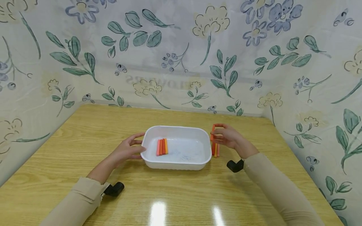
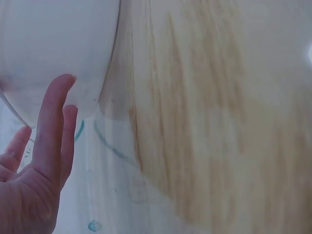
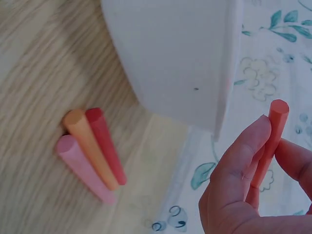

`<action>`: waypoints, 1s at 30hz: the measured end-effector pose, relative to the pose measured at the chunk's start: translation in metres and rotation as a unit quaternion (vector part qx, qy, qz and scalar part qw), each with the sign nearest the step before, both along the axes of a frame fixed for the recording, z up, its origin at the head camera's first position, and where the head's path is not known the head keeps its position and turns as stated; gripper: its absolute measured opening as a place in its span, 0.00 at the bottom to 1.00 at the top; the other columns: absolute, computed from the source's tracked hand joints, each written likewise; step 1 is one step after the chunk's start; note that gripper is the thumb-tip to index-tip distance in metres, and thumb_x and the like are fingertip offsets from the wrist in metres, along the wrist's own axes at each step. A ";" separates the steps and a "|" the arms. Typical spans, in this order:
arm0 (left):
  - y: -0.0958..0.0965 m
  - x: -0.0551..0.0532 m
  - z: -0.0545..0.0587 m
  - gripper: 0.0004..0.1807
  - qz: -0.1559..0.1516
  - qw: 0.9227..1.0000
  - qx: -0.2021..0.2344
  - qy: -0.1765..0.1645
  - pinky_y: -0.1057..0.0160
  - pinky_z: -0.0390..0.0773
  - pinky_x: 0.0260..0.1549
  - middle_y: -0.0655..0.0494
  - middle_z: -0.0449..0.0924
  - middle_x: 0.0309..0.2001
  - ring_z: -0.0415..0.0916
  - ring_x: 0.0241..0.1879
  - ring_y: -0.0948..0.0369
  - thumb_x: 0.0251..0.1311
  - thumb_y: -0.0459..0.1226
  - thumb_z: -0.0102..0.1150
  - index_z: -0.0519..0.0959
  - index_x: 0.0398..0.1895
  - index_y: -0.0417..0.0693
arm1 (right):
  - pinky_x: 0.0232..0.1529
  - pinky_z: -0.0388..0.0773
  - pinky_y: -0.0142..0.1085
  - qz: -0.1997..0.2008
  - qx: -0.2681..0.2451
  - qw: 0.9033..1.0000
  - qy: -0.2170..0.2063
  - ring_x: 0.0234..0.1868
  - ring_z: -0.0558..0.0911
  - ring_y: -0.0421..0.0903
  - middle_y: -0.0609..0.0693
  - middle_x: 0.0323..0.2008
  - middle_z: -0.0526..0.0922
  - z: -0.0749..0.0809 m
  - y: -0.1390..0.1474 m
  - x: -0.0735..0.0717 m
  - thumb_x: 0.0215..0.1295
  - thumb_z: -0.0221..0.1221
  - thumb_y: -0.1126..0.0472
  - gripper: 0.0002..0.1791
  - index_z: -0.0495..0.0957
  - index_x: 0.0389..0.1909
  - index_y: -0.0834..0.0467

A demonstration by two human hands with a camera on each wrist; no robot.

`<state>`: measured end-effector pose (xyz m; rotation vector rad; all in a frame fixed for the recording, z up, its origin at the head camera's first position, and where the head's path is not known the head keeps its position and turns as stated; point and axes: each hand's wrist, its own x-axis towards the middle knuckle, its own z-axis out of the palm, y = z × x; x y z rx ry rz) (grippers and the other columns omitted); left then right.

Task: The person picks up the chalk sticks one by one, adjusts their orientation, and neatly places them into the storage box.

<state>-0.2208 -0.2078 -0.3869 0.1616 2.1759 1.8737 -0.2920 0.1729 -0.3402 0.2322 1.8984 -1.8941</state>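
Note:
My right hand [image 1: 229, 138] pinches an orange-red crayon [image 3: 278, 119] between thumb and fingers, upright just off the right end of a white plastic tub [image 1: 176, 166]. Below that hand, three crayons lie side by side on the table: a red crayon [image 3: 106, 144], an orange crayon [image 3: 90, 146] and a pink crayon [image 3: 83, 165]. At the tub's left end is my left hand [image 1: 128, 149], its fingers extended along the wall and a fingertip at the rim. Inside the tub, several crayons [image 1: 162, 147] in pink, red and orange lie in a row toward the left.
A yellowish wood-grain table [image 1: 135, 191] carries everything. Floral cloth [image 1: 175, 50] hangs behind the table and along both sides. Black wrist-worn devices [image 1: 114, 189] stick out under the sleeves.

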 end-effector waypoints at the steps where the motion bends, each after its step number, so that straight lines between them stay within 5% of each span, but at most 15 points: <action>1: 0.000 0.000 0.000 0.41 0.000 1.000 0.000 0.000 0.50 0.80 0.41 0.29 0.55 0.62 0.71 0.50 0.44 0.58 0.31 0.58 0.49 0.72 0.42 | 0.50 0.76 0.42 0.002 0.000 1.000 0.001 0.35 0.76 0.47 0.57 0.45 0.70 0.002 -0.002 -0.001 0.66 0.52 0.68 0.32 0.51 0.68 0.58; 9: 0.001 -0.001 0.000 0.40 0.006 1.000 -0.004 -0.004 0.51 0.80 0.41 0.29 0.56 0.62 0.71 0.50 0.44 0.58 0.31 0.57 0.49 0.71 0.42 | 0.40 0.81 0.36 0.014 -0.008 1.000 -0.008 0.34 0.78 0.47 0.58 0.48 0.70 0.017 -0.022 -0.007 0.65 0.53 0.69 0.32 0.53 0.68 0.56; 20: 0.000 -0.001 0.000 0.40 0.004 1.000 0.001 0.003 0.50 0.80 0.41 0.29 0.56 0.61 0.72 0.48 0.47 0.58 0.30 0.57 0.49 0.71 0.41 | 0.53 0.74 0.43 0.026 -0.027 0.999 -0.030 0.38 0.77 0.50 0.57 0.48 0.71 0.028 -0.057 -0.015 0.64 0.54 0.70 0.28 0.59 0.64 0.57; 30: 0.001 -0.001 0.001 0.40 0.003 1.000 0.002 -0.004 0.50 0.80 0.41 0.29 0.55 0.62 0.71 0.50 0.45 0.58 0.30 0.57 0.49 0.72 0.41 | 0.40 0.81 0.37 0.049 -0.027 0.997 -0.046 0.38 0.78 0.50 0.56 0.44 0.74 0.024 -0.085 -0.021 0.63 0.55 0.72 0.23 0.66 0.59 0.62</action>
